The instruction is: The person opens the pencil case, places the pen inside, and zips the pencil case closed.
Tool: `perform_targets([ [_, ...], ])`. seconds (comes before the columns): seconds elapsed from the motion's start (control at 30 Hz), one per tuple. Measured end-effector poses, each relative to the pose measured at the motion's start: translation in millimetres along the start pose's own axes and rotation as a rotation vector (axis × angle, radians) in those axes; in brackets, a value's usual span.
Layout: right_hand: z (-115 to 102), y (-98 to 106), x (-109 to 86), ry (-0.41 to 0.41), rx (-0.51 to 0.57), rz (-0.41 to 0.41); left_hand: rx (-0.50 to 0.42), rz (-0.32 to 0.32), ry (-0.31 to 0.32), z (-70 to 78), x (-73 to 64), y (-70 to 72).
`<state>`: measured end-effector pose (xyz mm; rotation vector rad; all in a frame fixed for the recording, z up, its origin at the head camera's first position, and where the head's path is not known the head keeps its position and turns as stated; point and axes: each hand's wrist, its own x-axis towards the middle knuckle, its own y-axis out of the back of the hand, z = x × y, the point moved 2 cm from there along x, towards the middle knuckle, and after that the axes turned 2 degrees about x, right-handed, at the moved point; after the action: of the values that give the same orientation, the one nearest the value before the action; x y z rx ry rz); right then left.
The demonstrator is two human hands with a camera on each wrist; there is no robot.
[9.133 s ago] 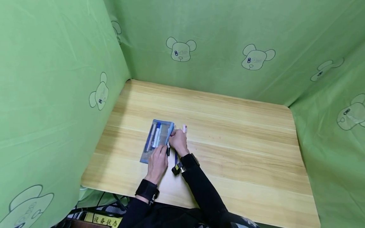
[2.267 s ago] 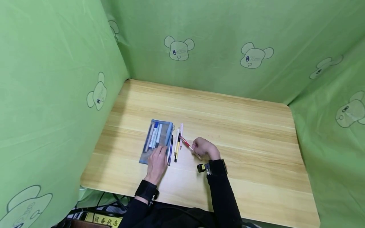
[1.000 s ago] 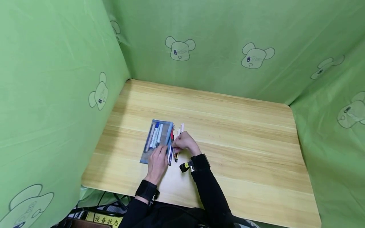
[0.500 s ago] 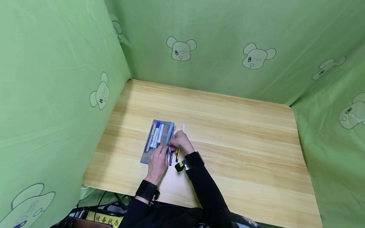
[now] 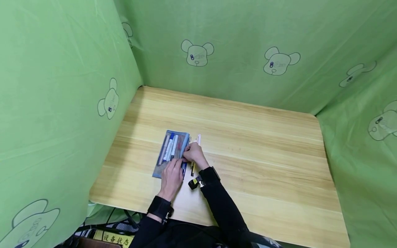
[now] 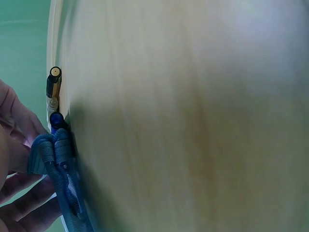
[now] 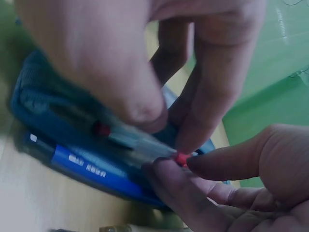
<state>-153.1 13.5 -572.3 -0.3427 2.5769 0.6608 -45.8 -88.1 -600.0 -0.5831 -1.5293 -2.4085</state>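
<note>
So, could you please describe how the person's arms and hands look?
The left sleeve and right sleeve are black. So are the left wristband and right wristband. By the right one sits a small black device with a yellow patch. The left hand and right hand wear no gloves.

Looks like sheer mesh cloth on the pouch [image 5: 157, 171], smooth plastic on the blue pen [image 7: 87, 169], grained wood on the bench [image 5: 263, 155].
</note>
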Motion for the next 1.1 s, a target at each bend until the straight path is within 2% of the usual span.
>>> perform_targets([
  [0.23, -1, -2, -7.5, -0.047, 0.122, -0.109, 0.008, 0.000, -0.004, -0.1, 0.4, -0.5],
  [0.43, 4, -9, -9.6, -0.094, 0.364, -0.239, 0.020, 0.010, -0.011, 1.1, 0.8, 0.1],
  [0.7, 3, -14, -11.2, -0.139, 0.490, -0.271, 0.033, -0.015, -0.007, 1.9, 1.6, 1.6],
  [0.97, 8, -19, -8.2, -0.137, 0.802, -0.417, 0.037, -0.009, -0.035, 1.7, 2.4, 3.3],
  [1.1, 14, -22, -8.4, -0.143, 0.919, -0.436, 0.032, -0.001, -0.045, 1.8, 2.2, 1.2],
])
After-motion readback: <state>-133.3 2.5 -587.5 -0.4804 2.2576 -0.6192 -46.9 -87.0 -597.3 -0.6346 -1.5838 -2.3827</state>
